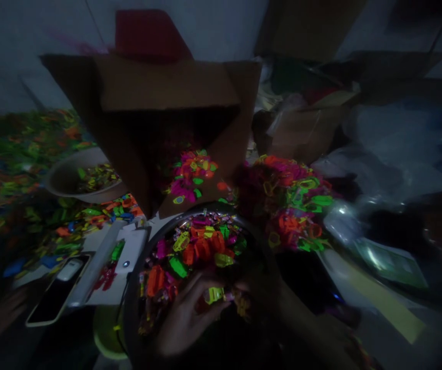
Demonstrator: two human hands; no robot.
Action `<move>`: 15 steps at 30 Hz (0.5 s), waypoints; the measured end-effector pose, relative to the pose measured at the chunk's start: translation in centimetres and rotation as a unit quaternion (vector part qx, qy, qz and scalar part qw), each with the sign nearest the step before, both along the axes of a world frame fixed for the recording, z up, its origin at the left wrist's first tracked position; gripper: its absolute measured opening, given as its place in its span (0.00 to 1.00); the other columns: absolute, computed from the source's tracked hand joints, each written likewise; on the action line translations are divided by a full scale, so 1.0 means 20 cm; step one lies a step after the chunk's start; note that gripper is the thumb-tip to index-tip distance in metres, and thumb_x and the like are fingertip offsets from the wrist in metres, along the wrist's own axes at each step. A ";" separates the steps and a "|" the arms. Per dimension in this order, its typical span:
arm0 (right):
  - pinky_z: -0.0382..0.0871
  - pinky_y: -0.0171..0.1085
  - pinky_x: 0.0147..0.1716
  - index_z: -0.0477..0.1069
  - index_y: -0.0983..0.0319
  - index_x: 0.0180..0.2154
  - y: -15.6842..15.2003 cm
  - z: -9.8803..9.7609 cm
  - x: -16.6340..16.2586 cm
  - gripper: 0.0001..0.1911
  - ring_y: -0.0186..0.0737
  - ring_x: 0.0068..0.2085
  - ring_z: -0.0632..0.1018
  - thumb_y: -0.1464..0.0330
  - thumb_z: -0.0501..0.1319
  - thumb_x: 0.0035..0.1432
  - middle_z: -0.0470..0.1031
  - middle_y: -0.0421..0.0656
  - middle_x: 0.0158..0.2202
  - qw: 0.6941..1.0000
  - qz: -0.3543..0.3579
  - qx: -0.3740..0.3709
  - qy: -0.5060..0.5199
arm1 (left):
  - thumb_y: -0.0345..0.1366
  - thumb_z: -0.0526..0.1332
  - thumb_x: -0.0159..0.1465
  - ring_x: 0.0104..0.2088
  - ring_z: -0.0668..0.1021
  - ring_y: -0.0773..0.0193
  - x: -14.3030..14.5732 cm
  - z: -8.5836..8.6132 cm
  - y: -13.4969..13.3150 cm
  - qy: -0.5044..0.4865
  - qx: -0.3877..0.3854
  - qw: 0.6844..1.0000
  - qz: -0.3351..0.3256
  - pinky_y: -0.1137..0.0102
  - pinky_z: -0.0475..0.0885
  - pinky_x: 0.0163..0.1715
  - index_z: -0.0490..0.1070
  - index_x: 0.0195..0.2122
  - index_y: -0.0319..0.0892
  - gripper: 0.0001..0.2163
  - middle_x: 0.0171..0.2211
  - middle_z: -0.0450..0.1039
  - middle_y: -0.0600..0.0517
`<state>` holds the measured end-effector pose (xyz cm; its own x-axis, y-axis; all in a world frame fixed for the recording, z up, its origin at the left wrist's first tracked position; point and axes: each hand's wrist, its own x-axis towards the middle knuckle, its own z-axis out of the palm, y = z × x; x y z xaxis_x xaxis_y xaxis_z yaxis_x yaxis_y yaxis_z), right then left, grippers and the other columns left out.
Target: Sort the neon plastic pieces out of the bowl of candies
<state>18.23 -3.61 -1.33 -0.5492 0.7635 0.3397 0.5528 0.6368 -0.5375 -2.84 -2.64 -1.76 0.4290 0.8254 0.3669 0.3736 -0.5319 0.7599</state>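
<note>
1. The left hand (pixel 184 316) is reaching into a dark round bowl (pixel 136 267) from below, its fingers curled around a small yellow plastic piece (pixel 215 294) at the fingertips.
2. The right hand (pixel 259 295) is lying in deep shadow just beside the yellow plastic piece; whether it is open or gripping anything cannot be told.
3. The bowl is brimming with bright plastic pieces (pixel 197 246) in orange, green, pink and yellow.
4. Behind the bowl, an open cardboard box (pixel 167 103) is tipping forward with more pieces spilling at its mouth.
5. A second heap (pixel 293 200) is sitting to the right of the bowl.
6. A pale bowl (pixel 66 177) and a phone (pixel 55 298) are lying on the left.
</note>
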 end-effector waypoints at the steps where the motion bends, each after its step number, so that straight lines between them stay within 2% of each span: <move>1: 0.68 0.31 0.30 0.65 0.61 0.39 0.00 -0.01 -0.01 0.09 0.34 0.31 0.75 0.77 0.56 0.55 0.73 0.41 0.30 1.000 -0.003 -0.002 0.002 | 0.33 0.63 0.61 0.39 0.77 0.67 0.00 0.00 0.00 0.003 0.000 1.000 -0.006 0.75 0.71 0.40 0.68 0.40 0.47 0.07 0.37 0.74 0.55; 4: 0.68 0.31 0.29 0.65 0.61 0.39 -0.02 -0.01 -0.03 0.09 0.35 0.31 0.75 0.77 0.54 0.55 0.73 0.42 0.30 1.000 -0.014 -0.009 0.011 | 0.34 0.61 0.62 0.36 0.78 0.66 0.00 -0.01 -0.01 0.017 -0.003 1.000 -0.008 0.75 0.72 0.37 0.70 0.38 0.45 0.04 0.35 0.75 0.54; 9: 0.70 0.32 0.32 0.66 0.60 0.39 -0.03 0.01 -0.06 0.12 0.36 0.33 0.76 0.78 0.53 0.54 0.75 0.42 0.32 0.999 -0.034 -0.015 0.026 | 0.35 0.60 0.62 0.31 0.78 0.65 0.03 -0.06 -0.04 0.002 0.007 0.997 0.079 0.75 0.73 0.29 0.71 0.34 0.44 0.02 0.30 0.76 0.54; 12: 0.71 0.32 0.31 0.68 0.61 0.38 -0.01 0.01 -0.06 0.12 0.36 0.33 0.77 0.79 0.54 0.53 0.76 0.42 0.31 0.998 -0.059 -0.011 0.034 | 0.35 0.60 0.62 0.32 0.79 0.64 0.04 -0.07 -0.03 0.010 -0.008 0.997 0.082 0.74 0.74 0.32 0.72 0.34 0.45 0.02 0.30 0.76 0.54; 15: 0.70 0.28 0.27 0.71 0.61 0.36 0.02 0.00 -0.02 0.08 0.31 0.29 0.77 0.77 0.59 0.54 0.77 0.38 0.29 0.999 -0.053 0.005 -0.010 | 0.36 0.63 0.59 0.41 0.78 0.61 0.00 -0.05 0.00 0.043 -0.047 0.998 0.028 0.71 0.74 0.42 0.71 0.44 0.47 0.11 0.40 0.77 0.53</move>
